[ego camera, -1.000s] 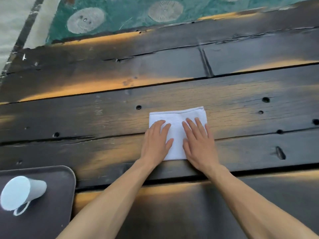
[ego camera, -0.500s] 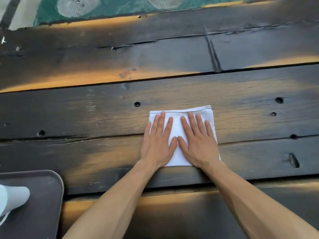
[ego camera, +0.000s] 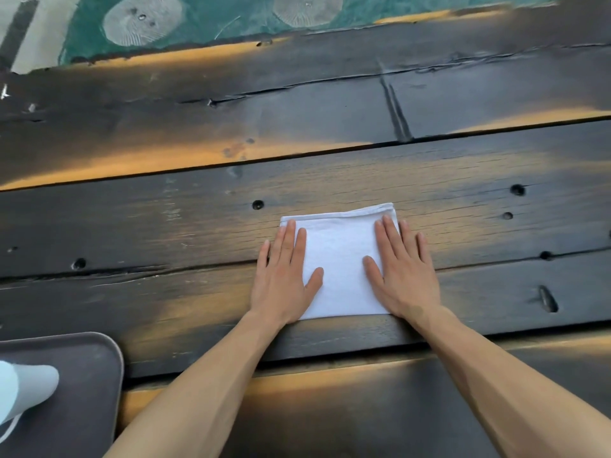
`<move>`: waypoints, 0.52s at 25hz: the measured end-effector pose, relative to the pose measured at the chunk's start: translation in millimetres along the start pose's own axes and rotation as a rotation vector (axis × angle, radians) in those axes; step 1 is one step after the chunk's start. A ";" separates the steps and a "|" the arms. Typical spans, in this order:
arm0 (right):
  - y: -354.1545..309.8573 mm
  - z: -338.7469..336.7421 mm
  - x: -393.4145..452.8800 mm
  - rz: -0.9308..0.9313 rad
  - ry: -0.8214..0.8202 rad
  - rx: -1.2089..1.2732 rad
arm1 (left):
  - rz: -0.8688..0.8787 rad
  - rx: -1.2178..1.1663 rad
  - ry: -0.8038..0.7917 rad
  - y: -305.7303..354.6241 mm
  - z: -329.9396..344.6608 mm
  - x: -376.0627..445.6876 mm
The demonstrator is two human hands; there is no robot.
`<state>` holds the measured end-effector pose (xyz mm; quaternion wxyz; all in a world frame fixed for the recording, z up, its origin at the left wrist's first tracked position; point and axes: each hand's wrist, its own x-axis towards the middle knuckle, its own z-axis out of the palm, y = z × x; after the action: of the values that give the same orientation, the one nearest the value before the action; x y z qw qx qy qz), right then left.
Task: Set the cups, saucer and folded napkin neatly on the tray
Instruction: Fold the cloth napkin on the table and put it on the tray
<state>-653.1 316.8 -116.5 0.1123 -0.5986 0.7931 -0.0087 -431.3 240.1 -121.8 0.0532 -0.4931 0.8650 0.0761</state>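
Observation:
A white folded napkin point(ego camera: 340, 259) lies flat on the dark wooden table, a little right of centre. My left hand point(ego camera: 284, 276) rests palm down on its left edge with the fingers spread. My right hand point(ego camera: 403, 276) lies flat on its right edge, fingers also apart. Neither hand grips the cloth. At the bottom left stands a dark brown tray point(ego camera: 82, 391), and on it a white cup point(ego camera: 23, 388) lies on its side, cut off by the frame edge. No saucer is in view.
The table point(ego camera: 165, 226) is made of dark planks with gaps and knot holes. Beyond its far edge lies a green patterned rug point(ego camera: 231, 14). A lower dark plank point(ego camera: 363, 408) runs below my forearms.
My hands have slid apart from the middle of the napkin to its left and right edges, smoothing it. The view has shifted slightly, so less of the cup shows.

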 end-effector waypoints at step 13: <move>20.5 -62.5 78.1 -0.065 -0.137 -0.014 | 0.010 -0.287 -0.167 -37.0 -63.9 76.7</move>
<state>-704.5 240.7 -71.7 0.1615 -0.6240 0.7638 0.0341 -439.5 144.9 -74.8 0.0534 -0.4833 0.8403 0.2399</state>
